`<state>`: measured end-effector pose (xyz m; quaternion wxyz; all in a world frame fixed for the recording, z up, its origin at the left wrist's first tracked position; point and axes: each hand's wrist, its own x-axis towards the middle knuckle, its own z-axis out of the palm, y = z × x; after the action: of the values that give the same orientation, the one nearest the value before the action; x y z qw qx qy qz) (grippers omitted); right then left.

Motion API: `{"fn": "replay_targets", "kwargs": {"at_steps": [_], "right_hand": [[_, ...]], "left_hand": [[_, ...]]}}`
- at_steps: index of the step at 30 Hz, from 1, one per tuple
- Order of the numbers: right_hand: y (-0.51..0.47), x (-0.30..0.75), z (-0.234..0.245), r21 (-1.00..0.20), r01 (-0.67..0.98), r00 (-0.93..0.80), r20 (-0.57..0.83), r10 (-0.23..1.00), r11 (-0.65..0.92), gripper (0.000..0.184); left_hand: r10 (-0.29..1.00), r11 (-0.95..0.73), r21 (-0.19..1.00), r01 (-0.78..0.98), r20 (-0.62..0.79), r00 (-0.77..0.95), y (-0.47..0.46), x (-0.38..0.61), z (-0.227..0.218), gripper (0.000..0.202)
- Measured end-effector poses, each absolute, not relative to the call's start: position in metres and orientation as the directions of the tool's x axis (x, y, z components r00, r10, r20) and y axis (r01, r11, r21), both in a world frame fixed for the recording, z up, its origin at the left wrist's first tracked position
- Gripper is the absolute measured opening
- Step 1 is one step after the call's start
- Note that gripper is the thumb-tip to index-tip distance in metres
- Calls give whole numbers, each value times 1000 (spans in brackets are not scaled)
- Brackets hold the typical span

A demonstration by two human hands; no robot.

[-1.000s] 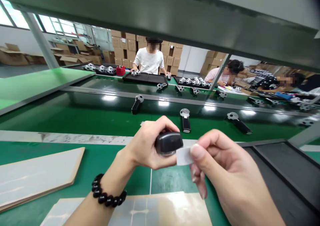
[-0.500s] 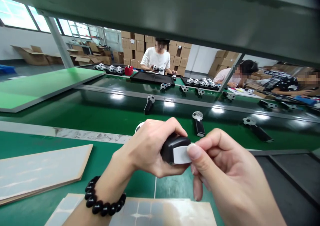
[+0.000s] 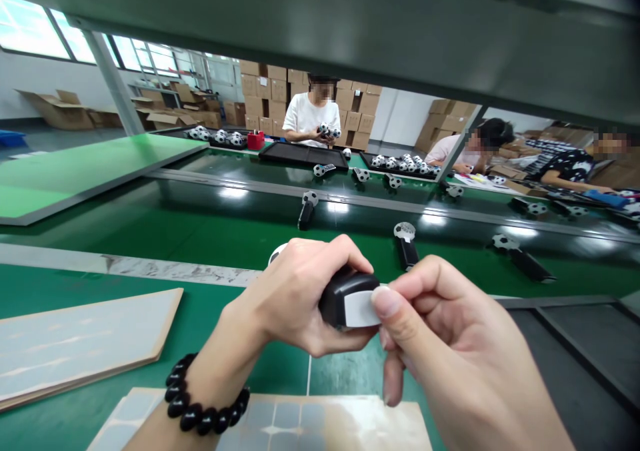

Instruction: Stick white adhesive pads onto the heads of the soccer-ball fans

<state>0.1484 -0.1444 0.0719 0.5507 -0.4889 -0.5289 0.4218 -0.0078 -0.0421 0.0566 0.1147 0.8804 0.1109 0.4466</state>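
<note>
My left hand (image 3: 300, 291) is wrapped round a black-handled gadget (image 3: 334, 299), its end facing me. Part of a white, football-patterned head (image 3: 277, 254) shows behind the knuckles; the rest is covered by my hand. A white sticker (image 3: 361, 309) lies across the handle's end face. With thumb and forefinger, my right hand (image 3: 445, 338) pinches the sticker's right edge, its other fingers curled below. Beneath my hands lies a sticker sheet (image 3: 287, 421) with pale grey labels, and a stack of similar sheets (image 3: 90, 338) rests at the left.
Beyond the bench runs a green conveyor belt (image 3: 215, 228) carrying several football-headed gadgets (image 3: 405, 241). A farther belt (image 3: 280, 179) carries more. Black trays (image 3: 575, 351) stand at the right. A grey shelf (image 3: 320, 31) hangs overhead. Across the line, a person in white (image 3: 313, 118) holds football-headed items.
Gadgets on the near belt have shifted right; those on the far belt have shifted left. My hands keep nearly the same pose on the handle and sticker. The person opposite has drawn both hands together.
</note>
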Motion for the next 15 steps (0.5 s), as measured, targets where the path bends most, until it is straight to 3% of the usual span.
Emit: {"fn": "replay_targets", "kwargs": {"at_steps": [15], "right_hand": [[-147, 143, 76, -985, 93, 115, 154, 981, 144, 26]], "left_hand": [[307, -941, 333, 62, 760, 573, -42, -8, 55, 34]]}}
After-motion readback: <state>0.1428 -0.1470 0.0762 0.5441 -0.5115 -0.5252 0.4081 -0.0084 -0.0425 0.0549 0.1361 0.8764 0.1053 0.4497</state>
